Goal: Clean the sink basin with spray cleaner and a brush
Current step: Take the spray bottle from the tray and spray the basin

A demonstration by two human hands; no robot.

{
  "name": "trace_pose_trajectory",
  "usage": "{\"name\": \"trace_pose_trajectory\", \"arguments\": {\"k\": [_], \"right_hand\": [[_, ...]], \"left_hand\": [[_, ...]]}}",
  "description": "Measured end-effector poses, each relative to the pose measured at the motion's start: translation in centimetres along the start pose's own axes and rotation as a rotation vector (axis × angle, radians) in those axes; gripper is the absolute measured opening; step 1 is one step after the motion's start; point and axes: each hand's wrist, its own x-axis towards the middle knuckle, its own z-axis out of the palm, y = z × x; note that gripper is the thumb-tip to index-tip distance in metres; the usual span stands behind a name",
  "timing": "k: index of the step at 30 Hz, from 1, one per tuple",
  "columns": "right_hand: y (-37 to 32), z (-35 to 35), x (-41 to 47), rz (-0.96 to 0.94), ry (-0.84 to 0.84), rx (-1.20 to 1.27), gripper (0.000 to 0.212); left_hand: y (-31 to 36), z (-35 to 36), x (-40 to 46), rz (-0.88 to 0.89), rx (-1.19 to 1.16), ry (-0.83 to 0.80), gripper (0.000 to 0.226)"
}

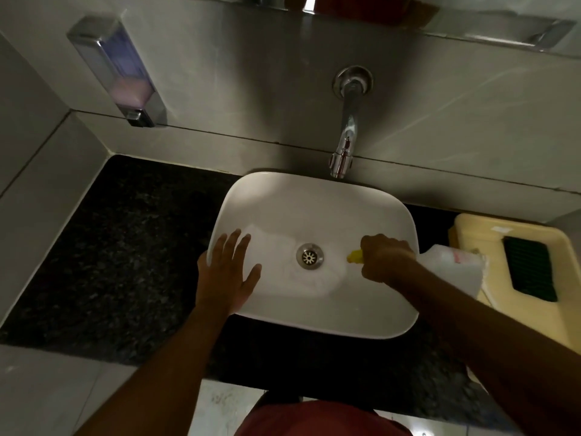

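From the head view, my right hand point(385, 258) has its grip clamped on the spray bottle point(452, 267), yellow nozzle over the sink basin point(314, 209) near the drain point(310, 256). My left hand point(231, 267) lies flat, fingers apart, on the rim. Tilted this far, the bottle could overspray my left hand.

Left hand point(227, 272): flat, palm down, fingers spread and pointing away from the body, thumb splayed toward the middle.
Left forearm: bare, reaching up from the lower left, nearly straight, wrist in line with the hand.
Right hand point(385, 259): curled into a closed grip, knuckles up, back of the hand toward the camera.
Right forearm: bare, coming in from the lower right at a slant, wrist bent slightly inward.
Spacing: the hands are apart, at about the same height.
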Motion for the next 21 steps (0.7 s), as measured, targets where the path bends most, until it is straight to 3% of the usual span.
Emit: {"name": "trace_pose_trajectory", "arguments": {"k": [3,10,14,17,19,21], "right_hand": [[-0.5,1.2,-0.2,-0.021,-0.029,0.220,0.042],[-2.5,2.6,0.9,-0.080,0.110,0.478,0.038],[-2.0,2.4,2.7,-0.182,0.182,0.474,0.048],[-0.4,2.3,2.2,-0.084,0.190,0.553,0.047],[1.9,1.3,0.4,-0.029,0.237,0.775,0.037],[5.5,0.2,-2.3,0.008,0.278,1.152,0.021]], "left_hand": [[0.1,-0.1,0.1,-0.002,0.014,-0.018,0.071],[0.3,-0.6,0.1,-0.026,0.023,-0.047,0.072],[0.2,-0.3,0.0,-0.030,0.028,-0.026,0.072],[0.3,0.0,0.1,-0.039,0.034,-0.031,0.073],[0.4,0.0,-0.2,-0.038,0.077,-0.008,0.074],[1.2,-0.4,-0.6,-0.046,0.148,0.037,0.073]]}}
